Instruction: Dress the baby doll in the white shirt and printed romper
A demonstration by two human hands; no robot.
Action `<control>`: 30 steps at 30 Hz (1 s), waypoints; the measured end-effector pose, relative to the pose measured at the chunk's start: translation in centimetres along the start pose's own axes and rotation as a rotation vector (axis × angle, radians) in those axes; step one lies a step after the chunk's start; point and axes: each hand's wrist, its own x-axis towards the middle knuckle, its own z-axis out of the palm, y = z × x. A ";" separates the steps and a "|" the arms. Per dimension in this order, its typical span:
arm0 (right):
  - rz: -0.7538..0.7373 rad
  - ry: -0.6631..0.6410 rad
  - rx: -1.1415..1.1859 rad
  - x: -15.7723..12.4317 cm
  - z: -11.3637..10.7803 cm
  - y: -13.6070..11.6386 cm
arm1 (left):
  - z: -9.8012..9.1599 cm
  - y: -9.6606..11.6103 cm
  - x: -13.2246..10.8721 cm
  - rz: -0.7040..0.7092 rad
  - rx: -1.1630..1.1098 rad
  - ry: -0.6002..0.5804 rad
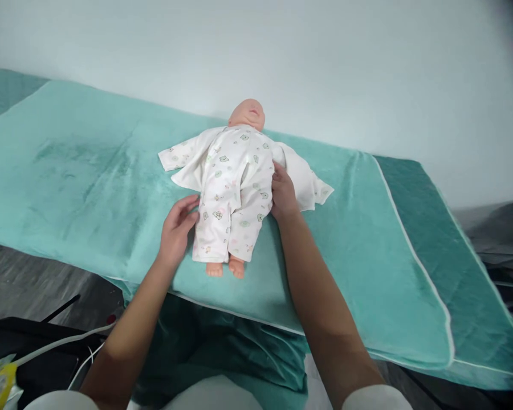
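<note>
A baby doll (252, 114) lies on its back on the green bed cover, its head toward the wall and bare feet toward me. White printed trousers (250, 196) cover its legs, and a matching white top (297, 171) spreads out at both sides. My left hand (175, 230) is beside the trouser leg on the left, fingers bent and apart, the tips at the fabric's edge. At the opposite side, my right hand (283, 191) is closed at the edge of the trousers near the waist. Some of its fingertips are hidden by the cloth.
The light green cover (89, 171) lies over a darker green quilted layer (436, 205) on the bed. Behind it stands a white wall (346, 68). At lower left are a black surface (43, 353) and a pale cable (64, 341). Dark green cloth (222, 336) hangs below the front edge.
</note>
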 end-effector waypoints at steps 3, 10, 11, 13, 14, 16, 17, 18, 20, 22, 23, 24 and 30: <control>-0.044 -0.020 -0.049 1.0 -0.4 0.7 | -2.0 -0.6 -4.1 0.056 -0.042 -0.069; -0.236 0.244 -0.395 -7.4 1.0 -0.4 | -2.9 -0.4 -8.4 0.154 0.310 -0.132; -0.277 0.210 -0.454 -9.9 1.6 -1.0 | -2.7 -0.4 -8.5 0.185 0.381 -0.116; -0.367 0.067 -0.601 -14.8 2.9 -1.9 | -2.1 -0.5 -8.5 0.254 0.496 -0.088; -0.417 -0.007 -0.672 -17.0 3.6 -2.3 | -1.8 -0.5 -8.5 0.283 0.533 -0.081; -0.470 -0.117 -0.787 -20.6 4.9 -2.6 | -1.2 -0.3 -8.5 0.306 0.564 -0.080; -0.468 -0.151 -0.865 -21.8 5.5 -2.6 | -1.0 -0.2 -8.6 0.301 0.556 -0.081; -0.451 -0.179 -0.943 -22.7 6.1 -2.6 | -0.9 0.0 -8.7 0.288 0.538 -0.082; -0.413 -0.192 -1.075 -23.6 7.0 -2.4 | -0.6 0.3 -9.1 0.259 0.485 -0.086; -0.408 -0.149 -1.140 -23.6 7.7 -2.1 | -0.5 0.6 -9.4 0.236 0.433 -0.103; -0.418 -0.121 -1.148 -23.4 8.0 -2.0 | -0.5 0.6 -9.5 0.226 0.412 -0.111; -0.426 -0.104 -1.149 -23.1 8.2 -1.9 | -0.5 0.7 -9.6 0.217 0.394 -0.115; -0.447 -0.140 -1.094 -22.2 8.7 -1.9 | -1.2 1.2 -9.6 0.170 0.366 -0.091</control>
